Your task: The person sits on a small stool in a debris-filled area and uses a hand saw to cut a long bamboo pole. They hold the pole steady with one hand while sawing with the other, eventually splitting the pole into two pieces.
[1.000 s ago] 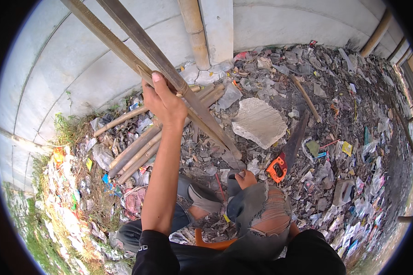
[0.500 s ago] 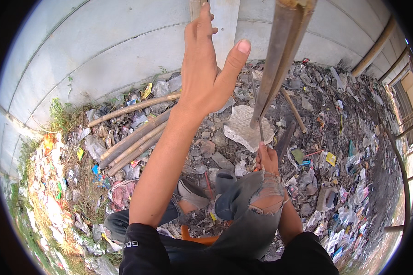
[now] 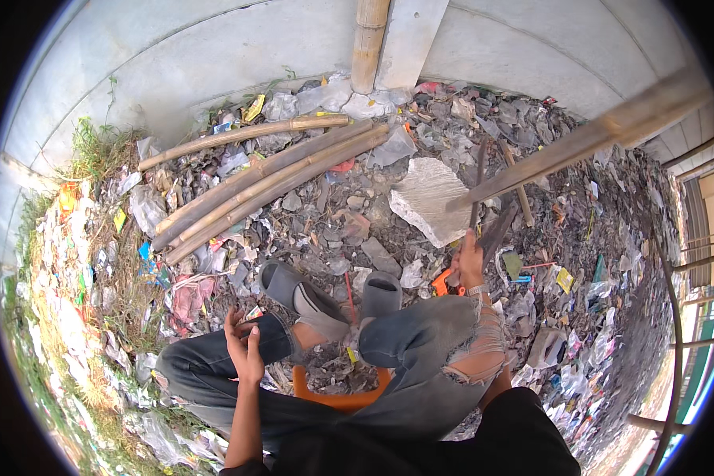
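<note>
My right hand (image 3: 470,260) is closed round the lower end of a long, narrow dark blade (image 3: 481,155). A bamboo pole (image 3: 587,141) tilts up to the right, its low end crossing the blade beside a rough pale concrete slab (image 3: 428,198). I cannot tell whether the pole's end touches the slab. Beside my right hand is an orange handle (image 3: 443,282), with a dark flat piece (image 3: 497,236) lying near it. My left hand (image 3: 244,345) hangs above my left leg, its fingers loosely bent and apart, with nothing in it.
Several bamboo poles (image 3: 246,190) lie on the littered ground at the left. A short stick (image 3: 517,186) lies beyond the slab. An upright bamboo post (image 3: 370,47) stands against the pale wall (image 3: 238,55). An orange seat edge (image 3: 341,399) shows between my legs.
The bamboo pole has swung from near upright to leaning far right. My left hand has dropped from high beside the pole to above my left leg. My right hand still holds the blade.
</note>
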### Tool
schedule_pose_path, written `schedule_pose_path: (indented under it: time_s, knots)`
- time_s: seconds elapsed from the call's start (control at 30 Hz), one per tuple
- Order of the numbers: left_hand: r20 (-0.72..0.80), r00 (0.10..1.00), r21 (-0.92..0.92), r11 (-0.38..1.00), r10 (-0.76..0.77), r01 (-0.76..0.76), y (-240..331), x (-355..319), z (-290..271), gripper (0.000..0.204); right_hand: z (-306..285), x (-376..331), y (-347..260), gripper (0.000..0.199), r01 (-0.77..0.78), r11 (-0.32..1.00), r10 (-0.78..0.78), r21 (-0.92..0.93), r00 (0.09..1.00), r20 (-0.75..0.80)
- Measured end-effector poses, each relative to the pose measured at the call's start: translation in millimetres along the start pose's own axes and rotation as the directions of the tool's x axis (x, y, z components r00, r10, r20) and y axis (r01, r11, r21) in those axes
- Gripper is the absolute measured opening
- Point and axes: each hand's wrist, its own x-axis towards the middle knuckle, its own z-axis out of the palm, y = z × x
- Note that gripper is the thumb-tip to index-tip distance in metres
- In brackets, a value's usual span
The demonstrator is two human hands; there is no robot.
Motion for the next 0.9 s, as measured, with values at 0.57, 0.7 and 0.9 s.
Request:
schedule_pose_path:
  time_s: [0.57, 0.7, 0.9]
  knots:
    - [-0.020, 0.995, -0.118, 0.988, 0.097, -0.099, 30.1, 28.9, -1.7, 0.072, 13.8, -37.6, -272.2, 0.066, 0.366, 0.896, -0.405, 0.251, 0.906, 0.124]
    - [0.013, 0.993, -0.111, 0.988, 0.113, -0.111, 35.7, 22.0, 14.8, 0.072, 22.9, -21.6, -232.0, 0.067, 0.360, 0.850, -0.419, 0.385, 0.905, 0.079]
    - [0.041, 0.992, -0.184, 0.977, 0.116, -0.106, 44.1, 24.0, 36.4, 0.074, -14.6, 13.9, 151.1, 0.065, -0.105, 0.989, 0.112, -0.103, 0.992, 0.063]
